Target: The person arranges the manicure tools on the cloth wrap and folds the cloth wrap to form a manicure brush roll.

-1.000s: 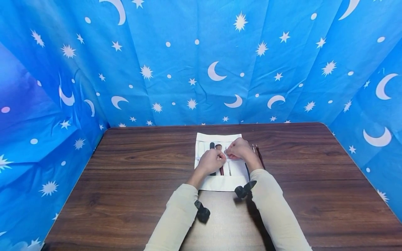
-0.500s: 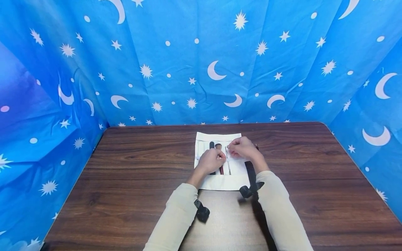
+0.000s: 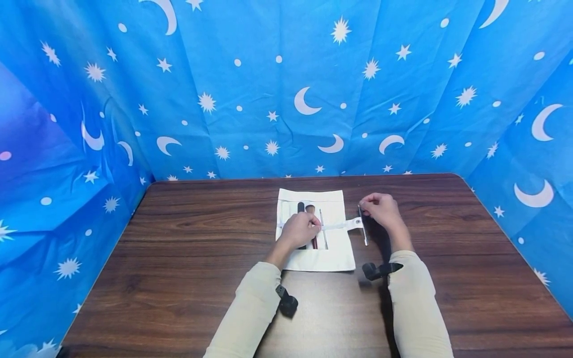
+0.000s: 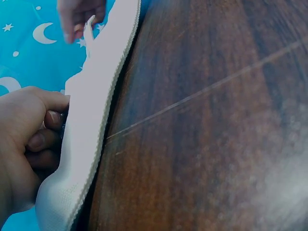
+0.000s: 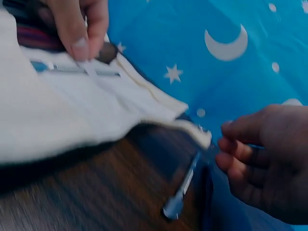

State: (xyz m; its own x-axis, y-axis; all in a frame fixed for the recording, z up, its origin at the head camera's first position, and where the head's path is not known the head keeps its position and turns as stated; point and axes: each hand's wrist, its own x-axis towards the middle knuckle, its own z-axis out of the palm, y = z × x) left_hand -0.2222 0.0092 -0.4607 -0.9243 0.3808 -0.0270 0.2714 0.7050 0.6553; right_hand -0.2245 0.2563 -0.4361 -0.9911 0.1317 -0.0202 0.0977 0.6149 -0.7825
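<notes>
A white fabric tool roll [image 3: 340,251] lies unrolled on the table, with a black-handled tool [image 3: 301,207], a brush [image 3: 310,210] and a thin silver tool [image 3: 325,238] in it. A white strap [image 3: 342,225] crosses them and ends in a snap beyond the roll's right edge. My left hand [image 3: 300,229] pinches this strap over the tools; the right wrist view shows thumb and finger on it. To the right, my right hand [image 3: 382,209] hovers by a second silver tool [image 5: 182,190] on the table. Its loosely bent fingers [image 5: 240,151] appear apart from that tool.
Brown wood-grain table [image 3: 201,298] extends around the roll. A blue curtain [image 3: 259,89] with moons and stars hangs behind its far edge. Beside the loose tool, the right wrist view has a dark strip [image 5: 207,197], too blurred to identify.
My right hand has let go of the thin silver tool in the roll and moved right, off the roll. The strap's end and the loose silver tool now show. My left hand stays in place.
</notes>
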